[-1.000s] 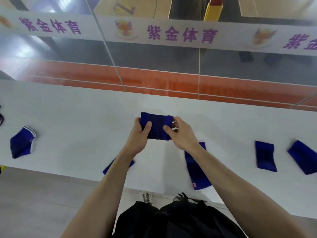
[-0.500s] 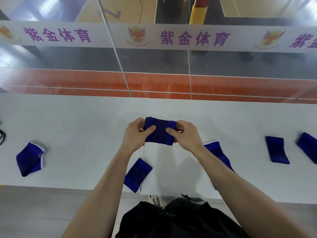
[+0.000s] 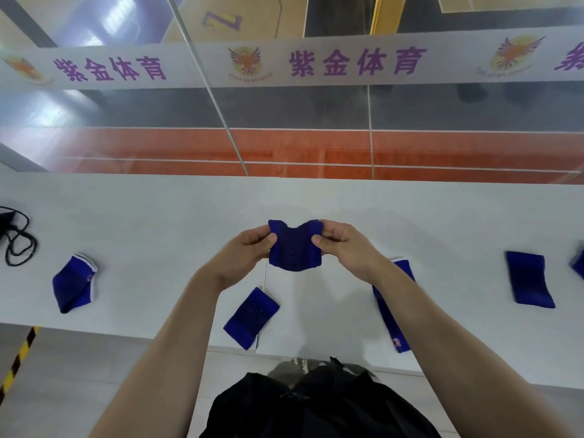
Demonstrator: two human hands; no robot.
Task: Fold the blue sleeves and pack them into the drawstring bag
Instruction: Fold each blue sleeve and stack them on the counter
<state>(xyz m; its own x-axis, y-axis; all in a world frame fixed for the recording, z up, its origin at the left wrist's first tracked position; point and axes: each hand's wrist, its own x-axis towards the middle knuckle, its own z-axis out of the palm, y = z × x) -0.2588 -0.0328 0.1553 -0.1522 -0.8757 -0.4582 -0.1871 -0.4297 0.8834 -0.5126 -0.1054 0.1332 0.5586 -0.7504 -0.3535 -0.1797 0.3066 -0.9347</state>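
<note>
Setting: long white tabletop (image 3: pixel 158 216) set against a glass wall, with a white banner of purple characters (image 3: pixel 357 63) on the glass.
Left fingers (image 3: pixel 271 238): thumb on the front and fingers behind, pinching the left edge of a dark blue knitted sleeve (image 3: pixel 295 251).
Right fingers (image 3: pixel 316 240): same pinch on that sleeve's right edge.
Hands: left hand (image 3: pixel 243 251) and right hand (image 3: pixel 344 248) face each other, both grasping.
Held sleeve: folded short, above the tabletop, its top edge sagging in the middle.
Below-left of held sleeve: folded blue sleeve (image 3: pixel 251 317) at the table's near edge.
Below-right: long blue sleeve (image 3: pixel 387 317), partly under the right forearm.
Far left: white-trimmed blue sleeve (image 3: pixel 74 286); beyond it, black looped cord (image 3: pixel 19 245), cut by the frame.
Far right: flat blue sleeve (image 3: pixel 529 281); another blue piece (image 3: pixel 580 267) at the frame edge.
</note>
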